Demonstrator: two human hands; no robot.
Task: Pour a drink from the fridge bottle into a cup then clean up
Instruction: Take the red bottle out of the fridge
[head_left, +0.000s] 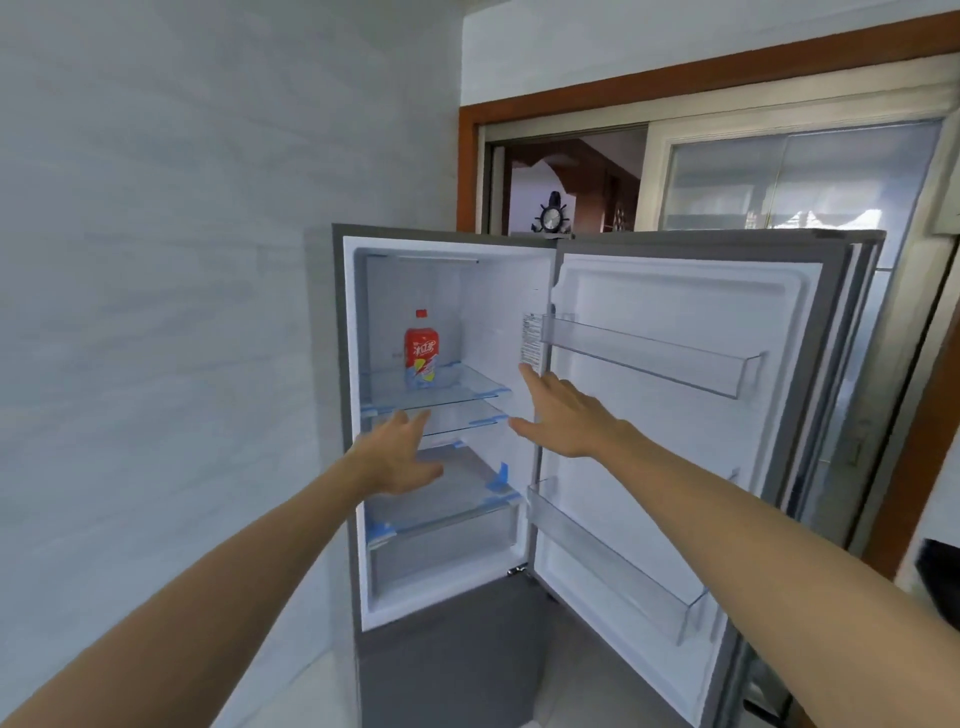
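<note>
inside, a red-capped plastic bottle stands on smooth glass shelf; left hand, right hand both spread, empty.

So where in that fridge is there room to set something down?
The top shelf is bare from the bottle to the right wall. Both door racks look empty. The left hand and right hand crowd the lower shelves.

I am in a home, to judge by the household fridge standing open against a pale wall, the wood-framed sliding glass door behind it, and the ship's-wheel ornament showing just above it.
</note>
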